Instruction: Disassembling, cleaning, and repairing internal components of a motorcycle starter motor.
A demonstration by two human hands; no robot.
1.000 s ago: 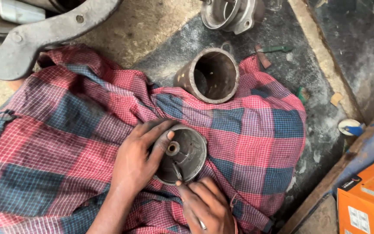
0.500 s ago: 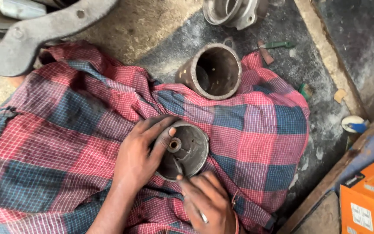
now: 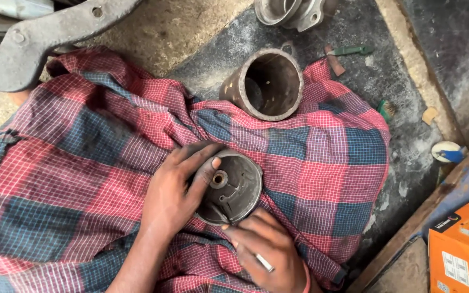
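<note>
A round grey metal cup-shaped housing (image 3: 237, 184) with a small brass bush in its centre rests on a red and blue checked cloth (image 3: 82, 163) over my lap. My left hand (image 3: 177, 187) wraps its left rim, thumb reaching inside toward the bush. My right hand (image 3: 264, 249), with a ring on one finger, grips the lower rim from below and presses a thin tool against the inside wall.
A rusty hollow metal cylinder (image 3: 264, 84) lies on the cloth's far edge. Beyond it sits a grey cast housing (image 3: 291, 11). A heavy grey metal arm (image 3: 44, 38) lies top left. An orange box (image 3: 462, 247) and wooden edge stand at right.
The view has shifted slightly. Both hands stay on the housing, and my left thumb has moved a little further inside it.
</note>
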